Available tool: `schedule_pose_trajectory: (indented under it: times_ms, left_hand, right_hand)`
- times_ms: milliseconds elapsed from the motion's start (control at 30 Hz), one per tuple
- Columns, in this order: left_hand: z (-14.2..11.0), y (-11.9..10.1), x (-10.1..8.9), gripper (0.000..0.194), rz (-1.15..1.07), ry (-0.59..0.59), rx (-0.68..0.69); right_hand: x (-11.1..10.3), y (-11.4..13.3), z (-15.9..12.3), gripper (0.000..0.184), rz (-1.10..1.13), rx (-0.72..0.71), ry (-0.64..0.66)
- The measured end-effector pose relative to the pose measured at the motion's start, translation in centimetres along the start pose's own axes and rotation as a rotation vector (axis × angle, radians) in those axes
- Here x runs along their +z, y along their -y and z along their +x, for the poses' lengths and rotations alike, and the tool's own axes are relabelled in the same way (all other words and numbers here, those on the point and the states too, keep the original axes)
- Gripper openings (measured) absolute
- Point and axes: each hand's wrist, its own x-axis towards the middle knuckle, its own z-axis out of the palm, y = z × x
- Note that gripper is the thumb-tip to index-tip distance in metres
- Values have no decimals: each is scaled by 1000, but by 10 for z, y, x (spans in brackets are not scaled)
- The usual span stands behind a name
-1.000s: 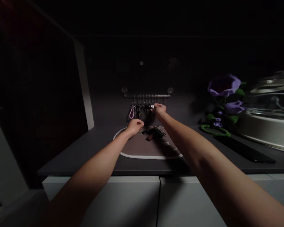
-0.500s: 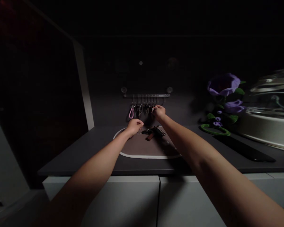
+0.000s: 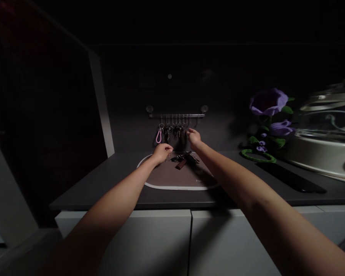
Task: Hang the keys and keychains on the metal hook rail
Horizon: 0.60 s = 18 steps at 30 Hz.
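Change from half a second before: right hand (image 3: pixel 194 138) moved off the hanging keys (image 3: pixel 175 131), now a little lower and just beside them, with small gap between; left hand (image 3: pixel 161 153) at nearly same place.

Right fingers: released and loosely open, nothing visible between them.

Left fingers: curled downward, tips just beside the key bunch (image 3: pixel 186 158); holding something or not, cannot tell.

Key bunch: lying on the brown mat (image 3: pixel 168 178), near its top edge, below the hanging keys, with a brown leather tag (image 3: pixel 181 165) sticking out toward the front.

Hanging keys: small group in a row on hooks, under a metal rail (image 3: pixel 176 115) fixed on the dark wall (image 3: pixel 126 134); a pink loop keychain (image 3: pixel 159 137) at the left end of the row.

Mat: white border, lying flat on the dark grey countertop (image 3: pixel 103 184).

Right side of countertop: purple artificial flowers (image 3: pixel 268 102), a green ring (image 3: pixel 257 156), a long black strip (image 3: pixel 290 177), and a white cooking pot with glass lid (image 3: pixel 322 153).

Below countertop: white cabinet doors (image 3: pixel 218 237).
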Motion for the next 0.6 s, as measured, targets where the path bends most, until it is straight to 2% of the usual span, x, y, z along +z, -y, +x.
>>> schedule_pose_trajectory:
  times_ms: [100, 200, 333, 467, 600]
  left_hand:
    - [3, 5, 1, 13, 101, 21, 50]
    - [3, 7, 0, 17, 237, 64, 126]
    - [1, 8, 0, 22, 437, 133, 315]
    - [0, 12, 3, 26, 541, 183, 395]
    - [0, 16, 5, 32, 627, 222, 444]
  right_hand:
    - [-2, 10, -10, 46, -25, 76, 40]
    - [-5, 21, -22, 47, -45, 46, 104]
    - [-14, 27, -42, 46, -39, -19, 188]
    - [-30, 18, -65, 37, -100, -19, 252]
    - [-48, 4, -79, 31, -316, -67, 263]
